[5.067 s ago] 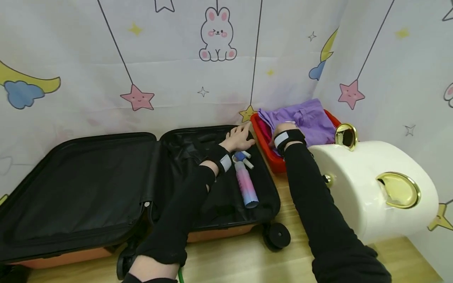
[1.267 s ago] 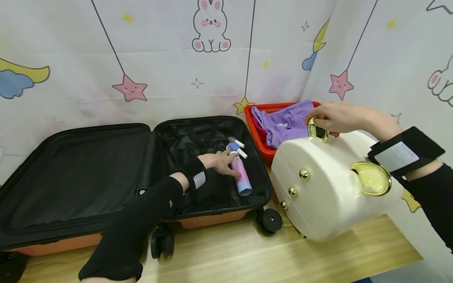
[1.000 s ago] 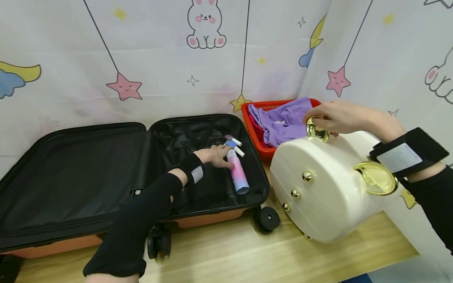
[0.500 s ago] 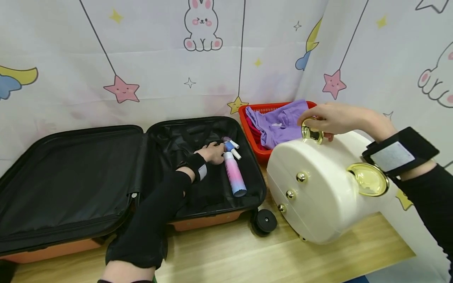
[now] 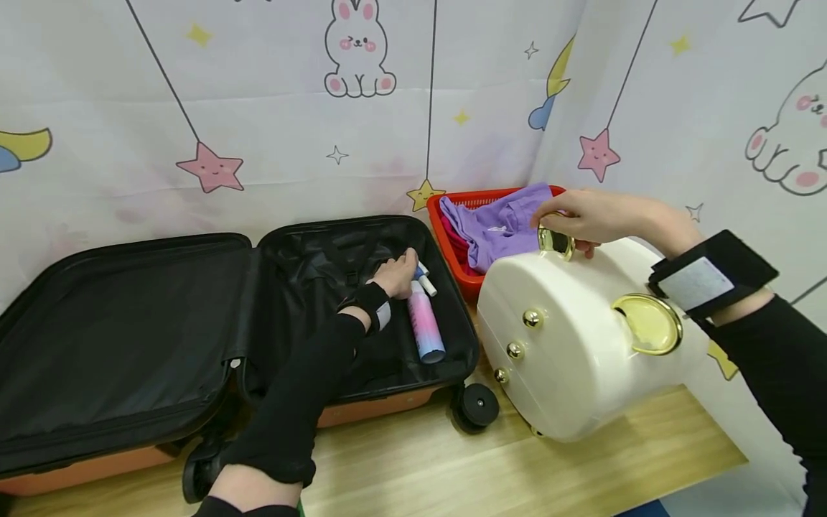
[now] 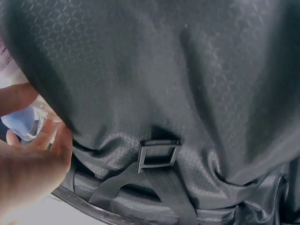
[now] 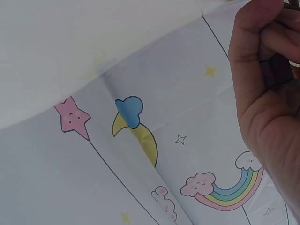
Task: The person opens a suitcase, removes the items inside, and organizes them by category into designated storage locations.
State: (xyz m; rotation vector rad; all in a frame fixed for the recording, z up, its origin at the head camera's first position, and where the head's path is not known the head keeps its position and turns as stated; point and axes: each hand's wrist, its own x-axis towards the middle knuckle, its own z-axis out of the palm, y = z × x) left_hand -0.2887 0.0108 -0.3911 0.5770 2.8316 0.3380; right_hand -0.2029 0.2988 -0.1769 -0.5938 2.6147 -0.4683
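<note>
An open black-lined suitcase (image 5: pixel 129 316) lies flat on the wooden floor. In its right half my left hand (image 5: pixel 405 263) (image 6: pixel 33 123) reaches to the far end, and its thumb and fingers close round a small blue-capped bottle (image 5: pixel 421 271) (image 6: pixel 18 125). A pink-to-blue bottle (image 5: pixel 426 332) lies just right of my wrist. My right hand (image 5: pixel 554 227) (image 7: pixel 267 93) grips the gold ring handle (image 5: pixel 557 244) on top of a cream rounded case (image 5: pixel 581 359), which stands right of the suitcase.
A red basket (image 5: pixel 452 240) with purple clothing (image 5: pixel 500 222) sits between the suitcase and the cream case, against the cartoon-print backdrop. A strap buckle (image 6: pixel 158 153) lies on the suitcase lining. A suitcase wheel (image 5: pixel 477 406) juts out near the cream case.
My left hand slid off the pink-to-blue bottle and up to the small bottles at the far end. My right hand, earlier in the basket, stays on the gold handle.
</note>
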